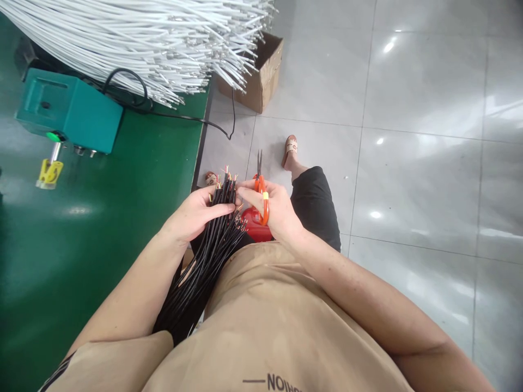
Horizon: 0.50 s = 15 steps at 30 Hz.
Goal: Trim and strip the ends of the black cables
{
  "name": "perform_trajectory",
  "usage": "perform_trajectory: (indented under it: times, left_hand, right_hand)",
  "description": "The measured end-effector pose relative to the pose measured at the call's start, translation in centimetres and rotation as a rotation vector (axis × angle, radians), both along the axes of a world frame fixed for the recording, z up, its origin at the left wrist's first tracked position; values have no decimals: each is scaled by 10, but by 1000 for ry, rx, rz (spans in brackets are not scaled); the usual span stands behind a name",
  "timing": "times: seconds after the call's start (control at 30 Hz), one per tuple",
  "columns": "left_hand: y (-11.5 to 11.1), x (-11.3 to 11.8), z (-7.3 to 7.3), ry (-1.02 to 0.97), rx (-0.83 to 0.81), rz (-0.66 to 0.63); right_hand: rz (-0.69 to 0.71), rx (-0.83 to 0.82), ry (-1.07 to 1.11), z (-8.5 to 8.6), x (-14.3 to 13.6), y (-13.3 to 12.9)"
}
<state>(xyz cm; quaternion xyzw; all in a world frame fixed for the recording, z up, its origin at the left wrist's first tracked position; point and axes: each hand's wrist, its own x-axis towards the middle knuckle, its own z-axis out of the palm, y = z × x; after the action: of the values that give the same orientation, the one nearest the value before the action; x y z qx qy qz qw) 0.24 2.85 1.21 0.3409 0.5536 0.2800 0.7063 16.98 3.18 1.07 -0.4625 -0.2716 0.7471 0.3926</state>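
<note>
So we've got a bunch of black cables (pixel 203 258) in front of our belly, running from near our lap up to the hands, just off the edge of the table. The top ends are stripped, with little coloured wires (pixel 227 173) poking out, red and yellow among them. A few more bare ends sit lower, just below our right fingertips.

Our left hand (pixel 192 215) has the bunch pinched near the top, thumb laid across the front, fingers tucked behind. Our right hand (pixel 280 207) is curled around the orange handles of some scissors (pixel 265 204), blades pointing away from us and looking nearly closed. Its thumb and fingertips are right at the side of the bunch, but we can't tell if they're actually pinching a cable.

Below the right hand there's something red (pixel 257 227), mostly hidden. On our left is the green table (pixel 143 185) with a teal machine (pixel 92 117) that has a yellow piece (pixel 49 172) on its front. Beyond that, a huge heap of white cables (pixel 163 46) hangs past the table edge, partly over a cardboard box (pixel 271 76) on the grey tile floor (pixel 417 179).
</note>
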Motion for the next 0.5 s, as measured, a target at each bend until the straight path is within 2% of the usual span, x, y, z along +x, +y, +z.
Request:
perform_trajectory:
  times: [0.2,0.33,0.5]
  left_hand:
    - [0,2,1,26,28,-2]
    - [0,1,-1,76,54,40]
    - [0,1,0,79,59,19]
  right_hand:
    - [-13,-38,-89,0,2,1]
    - [-37,-68,-56,-2,2,-1]
    - [-21,-42,-42,-3,3,-3]
